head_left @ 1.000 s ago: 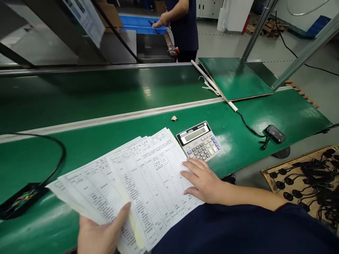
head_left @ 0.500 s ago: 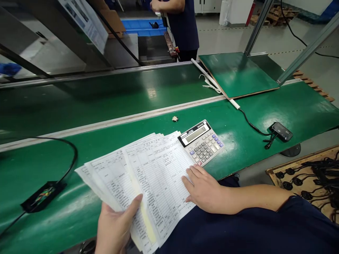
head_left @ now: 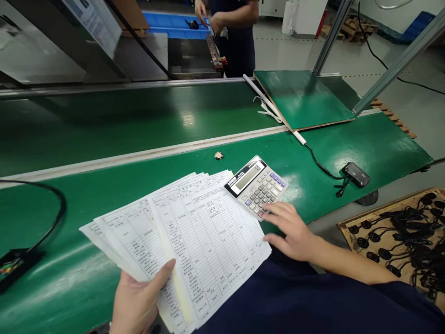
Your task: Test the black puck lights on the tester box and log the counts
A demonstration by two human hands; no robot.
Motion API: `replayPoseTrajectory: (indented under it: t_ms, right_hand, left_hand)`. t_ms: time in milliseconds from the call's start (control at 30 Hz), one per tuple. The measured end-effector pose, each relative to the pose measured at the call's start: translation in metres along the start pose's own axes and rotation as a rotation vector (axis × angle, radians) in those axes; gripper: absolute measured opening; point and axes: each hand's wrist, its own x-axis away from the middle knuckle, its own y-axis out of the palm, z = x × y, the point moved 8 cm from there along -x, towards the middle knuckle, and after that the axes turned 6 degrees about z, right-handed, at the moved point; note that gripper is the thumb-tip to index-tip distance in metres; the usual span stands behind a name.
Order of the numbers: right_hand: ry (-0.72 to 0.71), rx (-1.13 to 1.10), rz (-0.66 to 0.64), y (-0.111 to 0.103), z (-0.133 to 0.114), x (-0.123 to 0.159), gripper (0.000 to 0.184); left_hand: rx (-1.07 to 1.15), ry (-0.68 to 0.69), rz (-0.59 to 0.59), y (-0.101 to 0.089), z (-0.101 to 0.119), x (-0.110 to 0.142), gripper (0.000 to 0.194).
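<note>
In the head view, my left hand (head_left: 142,294) grips a fanned stack of printed forms (head_left: 208,236) at its lower left, the thumb on top and the other fingers hidden underneath. The sheets carry tables with some handwriting. At the stack's upper right corner lies a silver calculator (head_left: 259,188) with grey and purple keys and a lit-looking display whose digits are too small to read. My right hand (head_left: 290,229) is over the calculator's lower keys, fingers stretched out and apart, holding nothing. Whether a fingertip presses a key I cannot tell.
A green bench (head_left: 194,162) runs across, with a small pale scrap (head_left: 219,155) on it. A black cabled device (head_left: 356,174) lies right, a black open box with wires (head_left: 17,266) left. A wooden tray (head_left: 354,232) holds black cables. Beyond the belt stands a co-worker (head_left: 234,37).
My right hand has left the paper and moved right and up to the calculator's lower keys, its fingers spreading. My left hand keeps the forms. The view has shifted slightly.
</note>
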Motion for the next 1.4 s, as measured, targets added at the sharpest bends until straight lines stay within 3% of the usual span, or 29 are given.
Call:
replayPoseTrajectory:
  t_ms: [167,267,433,600,700,833,1067,1400]
  right_hand:
    - [0.354,0.226,-0.069,-0.012,0.082,-0.008,0.1]
    - [0.431,0.203,-0.158,-0.006,0.096,-0.007,0.111]
    - [0.425,0.206,-0.119,-0.006,0.084,-0.003,0.106]
    - [0.277,0.294,-0.055,-0.012,0.059,-0.006,0.08]
    - [0.141,0.29,-0.095,-0.004,0.037,-0.01,0.069]
    - [0.046,0.256,-0.174,0.014,0.018,-0.011,0.071]
    - [0.057,0.266,-0.29,0.036,0.017,-0.014,0.08]
    - [0.008,0.254,-0.277,0.032,0.013,-0.009,0.068]
  left_hand:
    - [0.015,0.016,0.005,0.005,0.009,0.007,0.096]
    - [0.021,0.005,0.008,0.006,0.01,0.009,0.097]
    - [0.037,0.036,0.014,0.006,0.011,0.009,0.099]
    - [0.032,0.021,0.027,0.005,0.008,0.009,0.101]
    - [0.035,0.009,0.005,0.006,0.008,0.01,0.1]
    - [0.036,0.03,0.004,0.005,0.008,0.01,0.098]
    - [0.045,0.045,0.005,0.005,0.005,0.008,0.1]
    - [0.02,0.037,0.025,0.004,0.007,0.009,0.098]
